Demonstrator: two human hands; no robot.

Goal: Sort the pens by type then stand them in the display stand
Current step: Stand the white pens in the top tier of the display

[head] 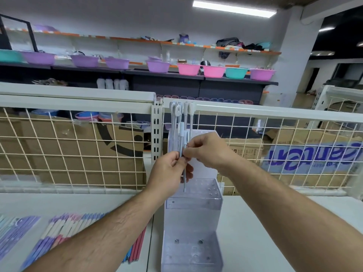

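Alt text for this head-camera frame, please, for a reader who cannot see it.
A left hand grips a bunch of pale pens upright above a clear display stand on a white table, while the right hand pinches one of them. More pastel pens lie in rows on the table to the left.

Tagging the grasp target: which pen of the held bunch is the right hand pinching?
The pale pen hanging lowest, tip down over the display stand; the other pens sit higher in the left hand's grip.
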